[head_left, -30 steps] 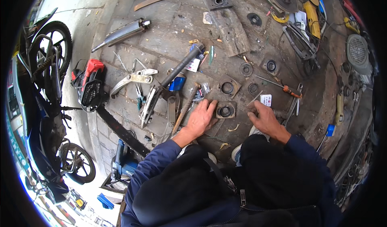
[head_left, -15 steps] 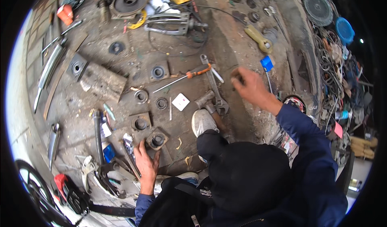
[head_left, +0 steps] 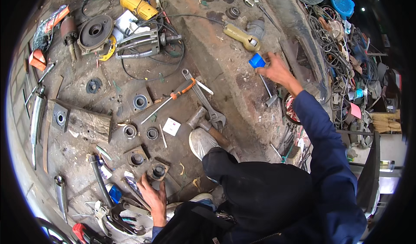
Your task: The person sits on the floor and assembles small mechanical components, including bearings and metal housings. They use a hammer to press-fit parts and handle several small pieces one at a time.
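My right hand (head_left: 277, 72) reaches out to the right, thumb and fingers closed on the edge of a small blue box-like object (head_left: 257, 61). A thin metal rod tool (head_left: 266, 87) with a crosswise end lies just below that hand. Low on the left, my left hand (head_left: 152, 196) rests with its fingers apart, at the near edge of a square flanged bearing (head_left: 158, 170). Its fingertips look close to or touching the housing, and nothing shows in its grasp. A second square bearing housing (head_left: 136, 158) sits just beyond.
An adjustable wrench (head_left: 214, 111), an orange-handled screwdriver (head_left: 175, 94) and a hammer (head_left: 198, 118) lie mid-floor. Farther off are a gear puller (head_left: 145, 44) and a yellow angle grinder (head_left: 138, 6). A wooden block (head_left: 89, 124) lies left; tangled cables (head_left: 329, 49) line the right.
My right hand has moved farther out and closed on the blue object. My left hand stays by the bearing. The whole view has shifted, with the far floor items now farther left.
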